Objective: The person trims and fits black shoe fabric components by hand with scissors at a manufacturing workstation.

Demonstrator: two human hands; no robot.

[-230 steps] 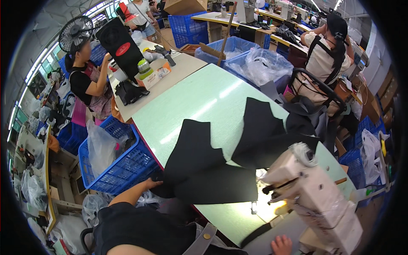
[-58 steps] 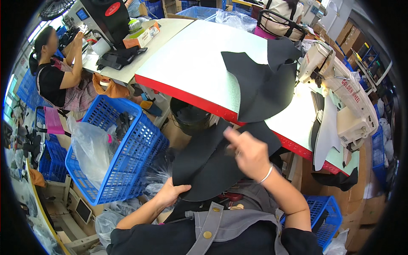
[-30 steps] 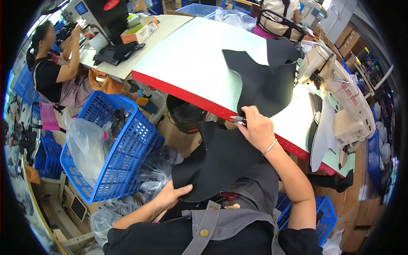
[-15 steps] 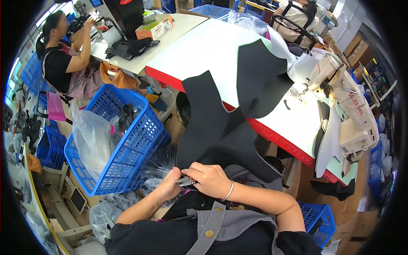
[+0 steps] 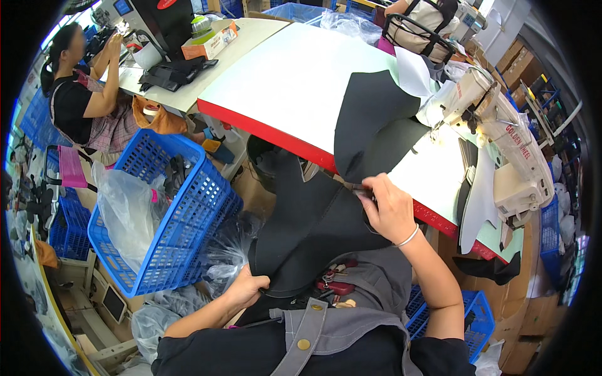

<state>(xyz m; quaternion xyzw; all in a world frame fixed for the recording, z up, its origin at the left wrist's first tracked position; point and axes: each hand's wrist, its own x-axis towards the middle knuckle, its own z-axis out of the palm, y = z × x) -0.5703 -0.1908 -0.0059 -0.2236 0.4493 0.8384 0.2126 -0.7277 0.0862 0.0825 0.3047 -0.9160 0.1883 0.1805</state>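
A large black fabric piece with a curved outline lies over my lap and rises toward the red table edge. My left hand pinches its near left corner between thumb and fingers. Higher up, my right hand is closed around small metal snips, whose tip is at the fabric's upper edge by the table. Another black fabric piece rests on the white tabletop and hangs toward the red edge. Whether the two pieces are joined, I cannot tell.
A white sewing machine stands at the right of the white table. On my left is a blue basket holding clear plastic bags. A co-worker sits at the far left. Another blue basket stands at my lower right.
My right hand has moved up and right with the snips, away from my left hand. My left hand has moved slightly down and now grips the fabric's near corner.
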